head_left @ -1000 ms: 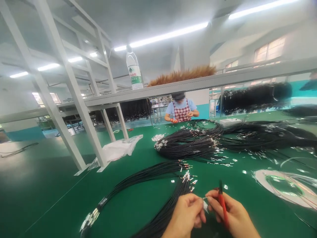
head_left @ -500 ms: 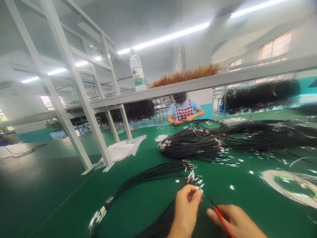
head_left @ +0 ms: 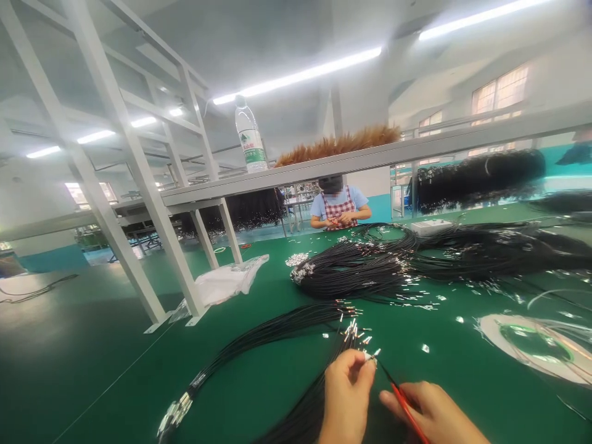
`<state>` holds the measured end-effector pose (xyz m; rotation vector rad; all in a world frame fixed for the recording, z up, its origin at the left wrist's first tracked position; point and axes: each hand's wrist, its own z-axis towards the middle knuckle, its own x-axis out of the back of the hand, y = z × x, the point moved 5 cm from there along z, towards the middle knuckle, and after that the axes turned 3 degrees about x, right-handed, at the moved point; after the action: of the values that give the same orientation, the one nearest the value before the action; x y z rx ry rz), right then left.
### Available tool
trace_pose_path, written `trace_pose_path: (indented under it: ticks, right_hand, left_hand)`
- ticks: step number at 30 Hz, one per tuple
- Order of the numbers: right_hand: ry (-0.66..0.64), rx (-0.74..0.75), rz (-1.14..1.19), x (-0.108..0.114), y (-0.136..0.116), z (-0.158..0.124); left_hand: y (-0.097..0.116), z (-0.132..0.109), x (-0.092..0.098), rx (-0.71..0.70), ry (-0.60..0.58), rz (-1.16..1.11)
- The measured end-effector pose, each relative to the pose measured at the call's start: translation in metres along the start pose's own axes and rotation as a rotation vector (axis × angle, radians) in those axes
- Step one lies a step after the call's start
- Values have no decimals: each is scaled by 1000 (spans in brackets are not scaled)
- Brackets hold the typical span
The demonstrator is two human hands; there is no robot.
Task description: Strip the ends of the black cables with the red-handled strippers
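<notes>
Green table (head_left: 231, 401) — left grip (head_left: 346, 391) pinching one white piece (head_left: 369, 356), right grip (head_left: 432, 406) clasping one tool (head_left: 402, 401).

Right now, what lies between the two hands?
In the head view, the dark tip of the red-handled tool in the right hand reaches into that gap, pointing toward the left hand, above the green tabletop.

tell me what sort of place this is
Likely a factory workshop: bundles of black cables lie on a green worktable, a co-worker in a checked apron is across it, and tube lights shine overhead.
</notes>
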<state>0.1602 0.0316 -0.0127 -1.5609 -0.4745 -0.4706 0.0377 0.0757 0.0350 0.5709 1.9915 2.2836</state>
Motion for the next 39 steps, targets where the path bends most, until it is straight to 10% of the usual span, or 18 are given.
trace_pose_path:
  ticks: [25, 34, 39]
  right_hand:
    - [-13, -18, -20, 7, -12, -5]
    - [-28, 45, -71, 11, -8, -4]
    - [-20, 24, -93, 13, -9, -5]
  left_hand:
    - [8, -5, 3, -116, 91, 160]
    - [-1, -5, -11, 264, -283, -324]
    - [7, -5, 0, -30, -82, 148]
